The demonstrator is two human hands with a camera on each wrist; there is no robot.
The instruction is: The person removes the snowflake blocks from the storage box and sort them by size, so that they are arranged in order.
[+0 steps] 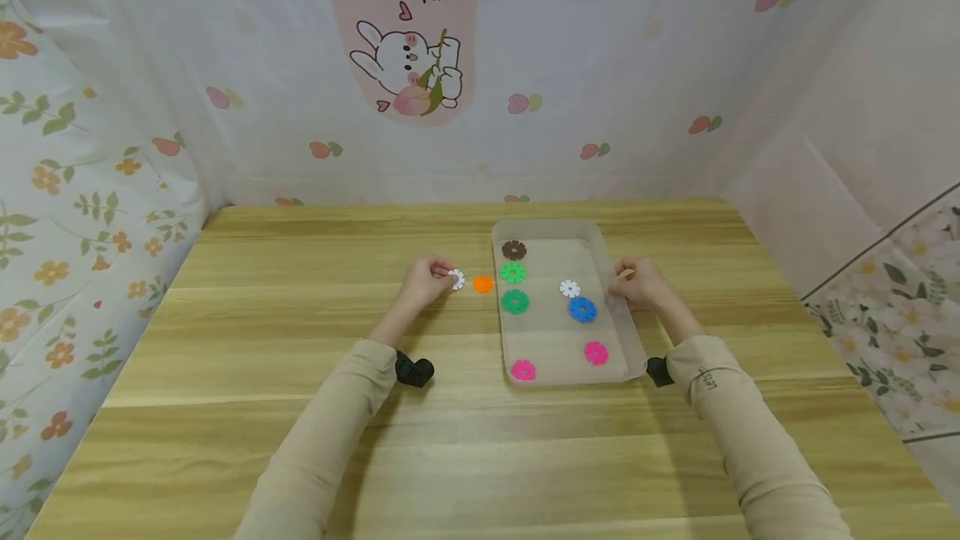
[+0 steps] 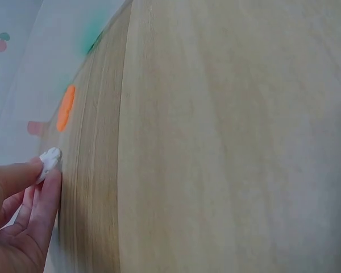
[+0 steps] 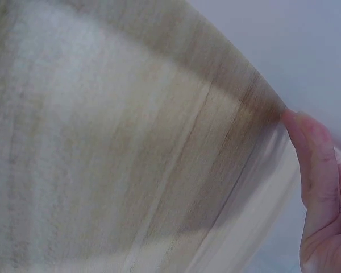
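My left hand (image 1: 426, 283) pinches a white notched plastic disc (image 1: 457, 279) between thumb and fingertips, low over the table. Just right of it lies an orange disc (image 1: 483, 283), between that hand and a translucent shallow tray (image 1: 551, 227). My right hand (image 1: 642, 283) grips the tray's right wall with thumb and fingers; the right wrist view has those fingertips (image 3: 315, 128) right at the wall. Inside the tray, brown (image 1: 513, 250), light green (image 1: 513, 272) and darker green (image 1: 515, 301) discs line the left side. Another white disc (image 1: 570, 288) touches a blue one (image 1: 582, 309).
Two pink discs lie in the tray's near part, one pink disc (image 1: 523, 370) at left and another pink disc (image 1: 596, 352) at right. The wooden table (image 1: 300, 273) meets a printed cloth backdrop (image 1: 525, 148) behind. Dark wrist cameras hang beside both sleeves.
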